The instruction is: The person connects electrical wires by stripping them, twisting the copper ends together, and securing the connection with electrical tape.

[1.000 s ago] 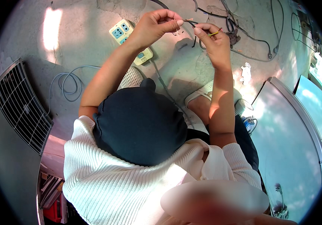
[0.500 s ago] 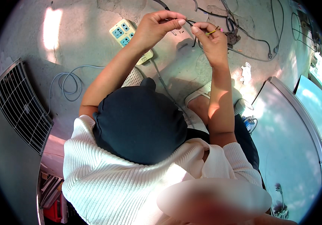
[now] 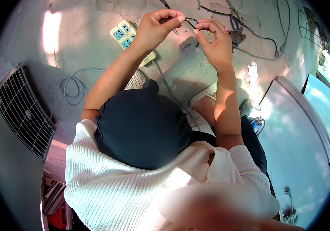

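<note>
My left hand (image 3: 159, 30) is raised over the floor, its thumb and forefinger pinched on a thin black wire (image 3: 190, 19). From that pinch two dark strands fork toward my right hand (image 3: 215, 44). The right thumb and forefinger close around the end of the lower strand, while the upper one passes by the fingers. A bit of yellow-green wire (image 3: 208, 33) shows behind the right fingers. Both hands are close together, and the strand ends are too small to make out.
A cream power strip (image 3: 123, 35) with blue sockets lies beside my left forearm, its grey cord (image 3: 69, 79) looped to the left. Black cables (image 3: 255, 35) spread over the floor at the far right. A wire grille (image 3: 24, 111) stands left; a pale panel (image 3: 292, 138) stands right.
The right thumb and forefinger have shifted down slightly from the left fingertips. Two separate strands now show between my hands, and less of the yellow-green wire is visible.
</note>
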Demonstrator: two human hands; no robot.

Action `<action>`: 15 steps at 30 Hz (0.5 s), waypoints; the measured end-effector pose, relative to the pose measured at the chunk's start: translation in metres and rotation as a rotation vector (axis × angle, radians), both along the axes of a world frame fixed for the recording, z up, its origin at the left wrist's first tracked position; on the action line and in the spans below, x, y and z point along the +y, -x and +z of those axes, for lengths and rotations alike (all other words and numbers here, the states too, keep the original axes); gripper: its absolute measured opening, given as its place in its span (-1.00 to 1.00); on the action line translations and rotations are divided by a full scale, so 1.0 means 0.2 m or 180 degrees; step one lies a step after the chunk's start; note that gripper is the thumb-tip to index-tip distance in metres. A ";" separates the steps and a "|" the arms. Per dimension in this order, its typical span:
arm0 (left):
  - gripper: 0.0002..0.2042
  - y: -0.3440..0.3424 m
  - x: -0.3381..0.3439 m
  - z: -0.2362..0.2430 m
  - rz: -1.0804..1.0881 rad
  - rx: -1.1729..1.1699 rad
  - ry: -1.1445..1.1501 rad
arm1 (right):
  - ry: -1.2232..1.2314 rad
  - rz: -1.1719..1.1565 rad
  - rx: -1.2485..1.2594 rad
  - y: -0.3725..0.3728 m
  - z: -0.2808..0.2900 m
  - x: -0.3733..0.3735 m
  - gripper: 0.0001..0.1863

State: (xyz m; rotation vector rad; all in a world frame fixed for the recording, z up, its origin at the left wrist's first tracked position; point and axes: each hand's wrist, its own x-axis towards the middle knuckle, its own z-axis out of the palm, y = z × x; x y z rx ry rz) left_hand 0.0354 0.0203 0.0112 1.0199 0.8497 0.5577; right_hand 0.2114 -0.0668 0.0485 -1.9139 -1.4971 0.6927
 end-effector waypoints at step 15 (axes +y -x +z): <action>-0.80 -0.02 -0.03 0.00 0.0194 -0.0208 0.0130 | 0.0115 -0.0865 0.1620 0.07 -0.06 0.03 -0.80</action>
